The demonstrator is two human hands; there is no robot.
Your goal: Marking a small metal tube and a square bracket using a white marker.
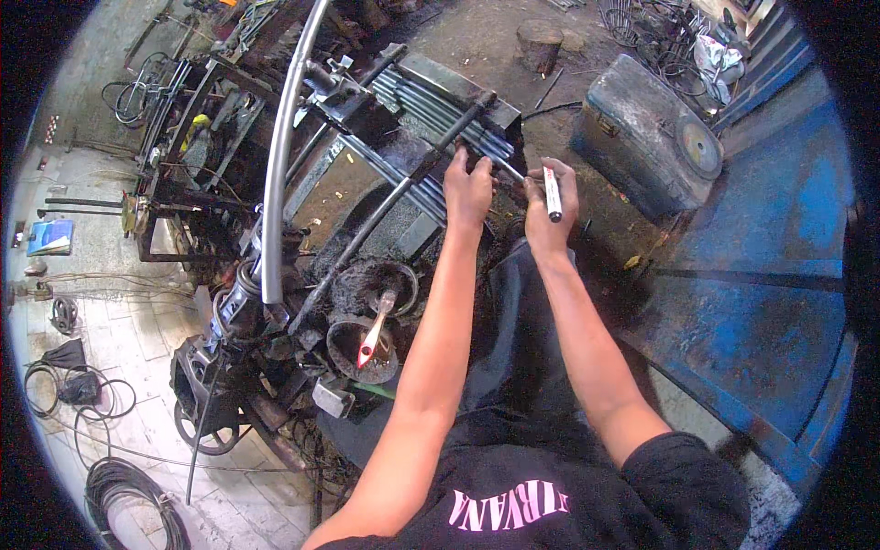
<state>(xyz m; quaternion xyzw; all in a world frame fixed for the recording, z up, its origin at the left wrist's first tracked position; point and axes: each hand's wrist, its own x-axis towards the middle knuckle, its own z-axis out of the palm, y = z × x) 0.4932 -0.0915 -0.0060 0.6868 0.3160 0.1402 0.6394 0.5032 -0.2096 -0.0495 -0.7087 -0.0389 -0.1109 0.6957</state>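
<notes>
My right hand [552,213] is closed around a white marker [552,193], whose black end points toward me. Its fingertips also meet the end of a thin metal rod [510,169]. Just to its left, my left hand [469,191] curls its fingers at the rods beside a dark crossbar [442,151]; its grip is partly hidden. A bundle of grey metal rods [412,105] lies side by side on the dark frame beyond my hands. More rods [390,170] rest below the crossbar, to the left of my left hand.
A paintbrush [377,328] lies across two grimy bowls [365,368] left of my forearm. A long shiny tube [282,156] rises at left. A dark metal box [646,128] with a disc stands at right, near blue metal panels [742,321]. Coiled cable [133,504] lies lower left.
</notes>
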